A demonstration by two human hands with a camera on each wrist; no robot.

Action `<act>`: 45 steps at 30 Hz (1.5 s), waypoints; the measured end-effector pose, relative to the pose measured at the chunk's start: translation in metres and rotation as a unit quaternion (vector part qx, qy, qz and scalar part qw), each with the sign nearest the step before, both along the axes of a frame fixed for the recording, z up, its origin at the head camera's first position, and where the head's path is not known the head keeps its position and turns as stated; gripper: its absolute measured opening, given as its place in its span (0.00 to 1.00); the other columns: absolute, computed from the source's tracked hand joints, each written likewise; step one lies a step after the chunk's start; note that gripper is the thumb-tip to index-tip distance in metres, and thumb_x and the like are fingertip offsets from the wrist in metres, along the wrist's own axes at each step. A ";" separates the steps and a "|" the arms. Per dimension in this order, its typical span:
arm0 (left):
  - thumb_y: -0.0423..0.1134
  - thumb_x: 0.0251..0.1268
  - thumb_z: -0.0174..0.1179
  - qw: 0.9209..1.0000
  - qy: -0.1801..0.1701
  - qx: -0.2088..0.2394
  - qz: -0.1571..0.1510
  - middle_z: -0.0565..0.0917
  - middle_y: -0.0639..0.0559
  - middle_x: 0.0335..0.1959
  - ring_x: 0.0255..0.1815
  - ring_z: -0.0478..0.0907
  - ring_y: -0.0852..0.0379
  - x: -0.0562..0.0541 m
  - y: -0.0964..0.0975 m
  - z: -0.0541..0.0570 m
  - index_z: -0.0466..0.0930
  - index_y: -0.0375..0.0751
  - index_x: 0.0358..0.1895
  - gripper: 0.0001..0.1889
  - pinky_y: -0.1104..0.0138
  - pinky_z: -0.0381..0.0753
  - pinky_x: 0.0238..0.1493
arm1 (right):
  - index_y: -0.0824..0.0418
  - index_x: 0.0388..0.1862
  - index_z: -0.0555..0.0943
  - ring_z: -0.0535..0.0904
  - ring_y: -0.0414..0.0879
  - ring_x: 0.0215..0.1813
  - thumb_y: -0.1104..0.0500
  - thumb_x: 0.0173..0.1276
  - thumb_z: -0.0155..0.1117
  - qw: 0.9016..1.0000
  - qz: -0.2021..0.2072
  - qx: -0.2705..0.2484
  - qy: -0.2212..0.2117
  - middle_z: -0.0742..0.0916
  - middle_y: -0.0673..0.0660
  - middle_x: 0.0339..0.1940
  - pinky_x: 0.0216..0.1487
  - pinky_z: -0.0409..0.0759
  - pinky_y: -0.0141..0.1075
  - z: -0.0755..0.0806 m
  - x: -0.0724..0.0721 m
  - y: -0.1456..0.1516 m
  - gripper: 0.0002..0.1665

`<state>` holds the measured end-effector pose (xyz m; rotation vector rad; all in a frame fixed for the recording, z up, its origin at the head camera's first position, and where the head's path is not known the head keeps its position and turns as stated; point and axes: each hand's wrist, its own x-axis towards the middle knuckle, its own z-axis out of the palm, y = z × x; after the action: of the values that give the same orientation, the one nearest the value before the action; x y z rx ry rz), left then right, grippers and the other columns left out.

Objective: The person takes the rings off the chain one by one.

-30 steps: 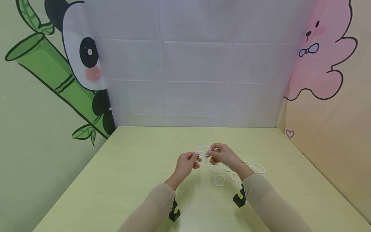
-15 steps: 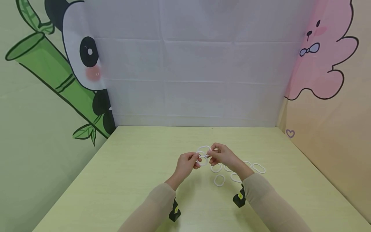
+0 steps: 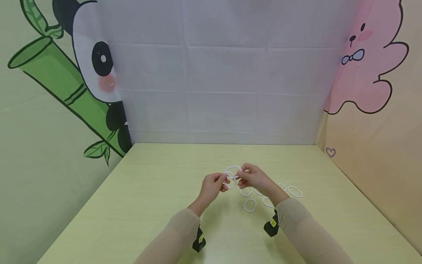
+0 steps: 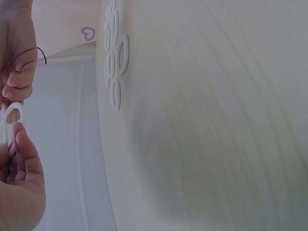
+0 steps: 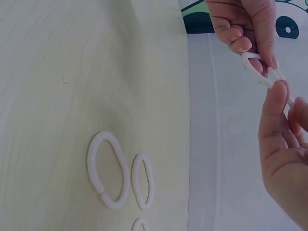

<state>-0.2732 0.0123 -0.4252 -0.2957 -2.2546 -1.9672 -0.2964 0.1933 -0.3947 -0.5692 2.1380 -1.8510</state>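
Observation:
Over the table's middle, my left hand (image 3: 211, 187) pinches white split plastic links between thumb and fingers. Just right of it, my right hand (image 3: 256, 177) pinches the edge of an upper white link (image 3: 233, 166). A lower white link (image 3: 232, 188) hangs by the left fingers; the links overlap, and I cannot tell whether they are hooked together. The left wrist view has a rounded link end (image 4: 18, 104) between the two hands. In the right wrist view, a held link (image 5: 255, 73) runs from the left fingers to the right thumb; its far part is hidden.
Several loose white links lie on the pale wooden table (image 3: 158, 190), below and right of my hands. One link (image 3: 255, 205) lies nearest me, another (image 3: 300, 192) farthest right. My right forearm partly covers some. A white sheet (image 3: 224, 91) hangs behind the table.

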 end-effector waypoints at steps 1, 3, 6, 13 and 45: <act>0.36 0.69 0.52 1.000 0.001 0.000 0.001 0.81 0.46 0.28 0.20 0.76 0.63 0.000 0.000 0.000 0.79 0.27 0.40 0.13 0.71 0.78 0.26 | 0.66 0.34 0.66 0.77 0.43 0.27 0.63 0.71 0.51 1.000 0.001 -0.004 -0.003 0.81 0.62 0.33 0.32 0.79 0.33 0.000 0.000 0.000 0.08; 0.36 0.69 0.52 1.000 0.002 0.001 0.002 0.81 0.46 0.28 0.20 0.76 0.63 0.000 0.000 0.000 0.79 0.27 0.40 0.12 0.71 0.78 0.25 | 0.66 0.34 0.65 0.77 0.42 0.27 0.63 0.71 0.51 1.000 0.005 -0.011 -0.007 0.81 0.60 0.32 0.32 0.79 0.33 -0.001 0.000 0.000 0.08; 0.36 0.68 0.52 1.000 0.003 0.002 0.003 0.81 0.46 0.28 0.20 0.75 0.63 0.001 0.000 0.001 0.79 0.27 0.39 0.12 0.71 0.78 0.25 | 0.66 0.34 0.65 0.77 0.42 0.27 0.63 0.71 0.51 1.000 0.008 -0.020 -0.014 0.80 0.59 0.32 0.32 0.79 0.32 -0.002 0.000 0.000 0.08; 0.35 0.68 0.53 1.000 0.002 -0.006 0.003 0.80 0.49 0.25 0.20 0.75 0.63 0.001 -0.001 0.002 0.79 0.27 0.39 0.11 0.71 0.78 0.25 | 0.66 0.34 0.65 0.77 0.42 0.28 0.64 0.72 0.50 0.999 0.012 -0.032 -0.025 0.80 0.58 0.32 0.32 0.79 0.32 -0.003 -0.001 -0.001 0.07; 0.36 0.68 0.53 1.000 -0.006 0.000 0.000 0.82 0.42 0.29 0.20 0.76 0.63 0.005 -0.010 0.001 0.79 0.25 0.42 0.13 0.72 0.78 0.25 | 0.69 0.36 0.70 0.79 0.44 0.26 0.64 0.68 0.55 0.997 -0.081 0.020 0.001 0.84 0.58 0.31 0.30 0.80 0.34 -0.002 -0.021 0.015 0.08</act>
<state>-0.2682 0.0026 -0.4243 -0.2830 -2.2620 -1.9746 -0.3170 0.2083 -0.3967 -0.4003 2.2781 -1.8833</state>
